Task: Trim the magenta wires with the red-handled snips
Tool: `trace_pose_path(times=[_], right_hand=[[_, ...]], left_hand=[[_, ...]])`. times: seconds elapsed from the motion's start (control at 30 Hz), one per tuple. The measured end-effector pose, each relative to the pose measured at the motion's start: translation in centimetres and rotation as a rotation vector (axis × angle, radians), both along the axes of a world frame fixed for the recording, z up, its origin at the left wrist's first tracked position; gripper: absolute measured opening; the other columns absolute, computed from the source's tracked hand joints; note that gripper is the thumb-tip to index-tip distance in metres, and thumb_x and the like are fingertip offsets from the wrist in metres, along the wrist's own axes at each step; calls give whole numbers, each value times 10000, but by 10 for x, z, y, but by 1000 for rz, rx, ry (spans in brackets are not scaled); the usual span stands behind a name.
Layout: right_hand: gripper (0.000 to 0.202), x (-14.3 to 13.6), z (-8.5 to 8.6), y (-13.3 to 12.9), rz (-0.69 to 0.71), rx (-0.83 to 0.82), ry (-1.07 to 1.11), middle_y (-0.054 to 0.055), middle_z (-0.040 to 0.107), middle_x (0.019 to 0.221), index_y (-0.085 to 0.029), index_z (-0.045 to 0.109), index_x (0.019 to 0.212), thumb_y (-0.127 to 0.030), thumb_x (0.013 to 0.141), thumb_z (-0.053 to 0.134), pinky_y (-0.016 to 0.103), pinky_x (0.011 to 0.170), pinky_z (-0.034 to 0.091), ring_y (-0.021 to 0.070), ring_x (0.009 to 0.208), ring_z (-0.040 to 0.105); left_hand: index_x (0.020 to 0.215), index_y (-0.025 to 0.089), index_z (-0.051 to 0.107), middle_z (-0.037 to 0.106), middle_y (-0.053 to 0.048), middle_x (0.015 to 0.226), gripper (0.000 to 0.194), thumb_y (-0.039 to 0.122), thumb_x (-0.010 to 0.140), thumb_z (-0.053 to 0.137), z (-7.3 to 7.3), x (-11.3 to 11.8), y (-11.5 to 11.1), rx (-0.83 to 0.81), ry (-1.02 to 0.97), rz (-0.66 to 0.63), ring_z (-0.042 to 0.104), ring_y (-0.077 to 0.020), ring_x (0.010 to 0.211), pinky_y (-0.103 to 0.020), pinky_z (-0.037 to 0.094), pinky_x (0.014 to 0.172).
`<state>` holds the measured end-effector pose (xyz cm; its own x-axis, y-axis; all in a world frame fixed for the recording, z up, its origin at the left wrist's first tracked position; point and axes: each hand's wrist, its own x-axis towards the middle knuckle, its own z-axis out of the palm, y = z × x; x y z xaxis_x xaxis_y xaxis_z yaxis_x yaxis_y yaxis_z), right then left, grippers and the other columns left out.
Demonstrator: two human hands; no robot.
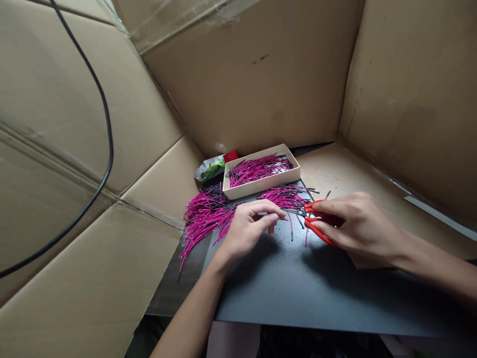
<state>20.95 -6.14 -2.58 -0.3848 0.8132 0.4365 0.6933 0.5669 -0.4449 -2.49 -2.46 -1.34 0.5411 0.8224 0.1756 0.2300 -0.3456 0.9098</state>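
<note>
My right hand [356,226] grips a pair of red-handled scissors [322,233], their metal blades pointing left. The fingers of my left hand [255,221] are pinched together at the blade tips; whatever lies between them is too small to make out. Just behind both hands lies a pile of thin pink wires with black ends [283,195]. To the left of my left hand spreads a larger heap of the same wires [208,216]. A few loose wires [291,229] lie below the blades.
An open cream-coloured box [261,188] at the back holds many more pink wires. Beside it sits a green-and-white packet [209,169]. Cardboard walls [253,89] enclose the dark table [283,298]. A black cable [108,124] hangs at the left. Small dark specks dot the surface.
</note>
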Motion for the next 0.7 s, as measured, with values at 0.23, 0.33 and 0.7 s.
trace_pose_path(times=[0.23, 0.33, 0.7], right_hand=[[222, -2, 1, -2, -9, -32, -7, 1, 613, 570, -173, 724, 894, -317, 830, 567, 259, 486, 325, 102, 471, 495], [229, -1, -1, -1, 15, -34, -9, 5, 627, 589, -173, 725, 924, -315, 830, 571, 260, 496, 343, 107, 487, 518], [245, 0, -2, -1, 10, -17, 10, 22, 649, 610, -153, 728, 931, -302, 839, 557, 263, 498, 361, 115, 500, 539]], left_hand=[[854, 99, 696, 608, -39, 759, 150, 203, 875, 591, 1, 0, -1, -8, -22, -2, 539, -94, 549, -257, 441, 598], [858, 99, 697, 611, -42, 765, 149, 199, 877, 588, 1, 1, -1, -5, -14, -4, 542, -95, 555, -259, 441, 601], [851, 98, 694, 615, -48, 793, 154, 194, 883, 579, 0, 0, -1, -1, -12, -19, 534, -77, 536, -255, 451, 580]])
